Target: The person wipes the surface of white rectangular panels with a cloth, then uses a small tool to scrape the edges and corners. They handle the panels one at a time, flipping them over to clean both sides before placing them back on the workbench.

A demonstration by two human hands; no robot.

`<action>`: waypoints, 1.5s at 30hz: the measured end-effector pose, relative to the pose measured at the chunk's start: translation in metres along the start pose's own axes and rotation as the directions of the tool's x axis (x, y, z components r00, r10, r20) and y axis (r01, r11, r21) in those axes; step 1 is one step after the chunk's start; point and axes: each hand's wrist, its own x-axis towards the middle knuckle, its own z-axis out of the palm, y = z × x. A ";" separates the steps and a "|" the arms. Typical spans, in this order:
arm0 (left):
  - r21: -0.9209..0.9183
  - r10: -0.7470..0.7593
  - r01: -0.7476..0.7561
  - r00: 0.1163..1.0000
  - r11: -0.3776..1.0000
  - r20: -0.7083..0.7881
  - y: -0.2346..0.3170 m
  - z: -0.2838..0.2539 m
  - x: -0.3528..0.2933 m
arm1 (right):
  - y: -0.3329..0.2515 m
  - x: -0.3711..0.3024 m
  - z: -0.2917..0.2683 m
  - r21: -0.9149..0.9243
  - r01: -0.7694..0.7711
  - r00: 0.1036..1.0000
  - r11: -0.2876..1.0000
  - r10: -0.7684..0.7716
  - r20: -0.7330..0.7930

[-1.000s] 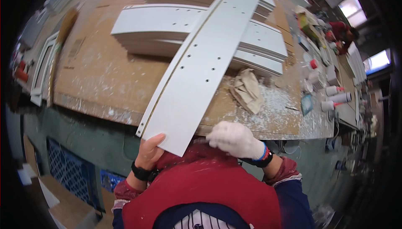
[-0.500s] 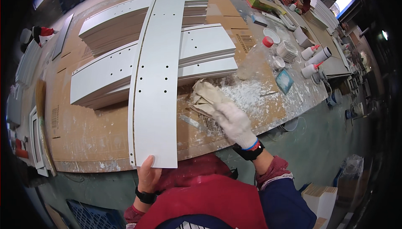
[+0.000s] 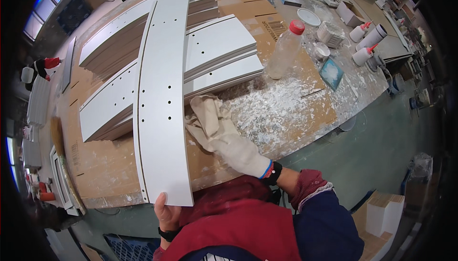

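Left hand (image 3: 168, 213): we grip the near end of the panel (image 3: 162, 99), thumb on top, fingers closed under its edge.
Right hand (image 3: 238, 150): gloved, closed on the rag (image 3: 210, 118), pressed to the counter (image 3: 109, 165) just beside the panel's right edge.
Panel: long, white, drilled with holes; it lies lengthwise away from us, across the stacks (image 3: 219, 51) of like panels, its near end past the counter edge.
Counter: cardboard-covered, white residue (image 3: 272, 108) to the right of the rag.
Beyond: bottle (image 3: 285, 46) with red cap, squeeze bottles (image 3: 367, 37), both well apart from the hands.
Handling, as we judge it: keep the left grip firm so the panel stays level; wipe with flat, even strokes along the edge, on a clean fold of the rag.
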 end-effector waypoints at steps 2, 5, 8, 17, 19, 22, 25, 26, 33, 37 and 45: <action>0.007 0.020 -0.020 0.998 1.000 -0.054 -0.001 0.001 -0.003 | 0.007 0.001 -0.014 0.166 -0.085 0.987 0.982 0.106 -0.121; 0.006 0.011 -0.011 0.998 1.000 -0.068 -0.001 0.004 0.000 | 0.031 0.005 -0.056 0.652 -0.326 0.891 0.684 0.453 -0.030; -0.028 -0.022 0.022 0.999 0.999 -0.029 -0.001 0.001 -0.001 | 0.052 0.002 -0.078 0.781 -0.423 0.675 0.459 0.735 -0.067; -0.091 -0.028 0.022 0.997 0.996 -0.067 -0.006 0.000 0.001 | 0.121 -0.029 -0.069 0.407 -0.605 0.601 0.685 0.728 -0.331; -0.083 -0.023 0.017 0.997 0.996 -0.071 -0.006 0.002 0.001 | 0.105 -0.026 -0.079 -0.344 -0.679 0.700 0.648 0.431 -0.570; -0.116 -0.029 0.025 0.999 0.993 -0.031 -0.006 0.001 0.000 | 0.073 -0.013 -0.091 -0.349 -0.247 0.830 0.904 0.012 -0.557; -0.167 -0.053 0.054 0.999 0.985 0.006 -0.008 -0.003 0.002 | 0.034 0.006 -0.075 -0.101 -0.139 0.984 0.985 0.125 -0.131; -0.183 -0.052 0.055 0.998 0.982 0.020 -0.010 -0.004 0.001 | 0.025 0.013 -0.069 -0.065 -0.186 0.981 0.980 0.189 0.039; -0.215 -0.097 0.092 0.995 0.972 -0.015 -0.010 0.002 0.000 | 0.037 0.050 -0.016 -0.117 -0.492 0.860 0.863 0.503 0.084; -0.211 -0.036 0.035 0.999 0.977 0.002 -0.016 0.001 0.003 | 0.043 0.069 -0.013 -0.145 -0.550 0.821 0.823 0.564 0.085; -0.163 -0.056 0.060 0.998 0.985 0.027 -0.014 0.000 0.006 | 0.033 0.053 -0.030 0.581 -0.616 0.787 0.531 0.431 0.441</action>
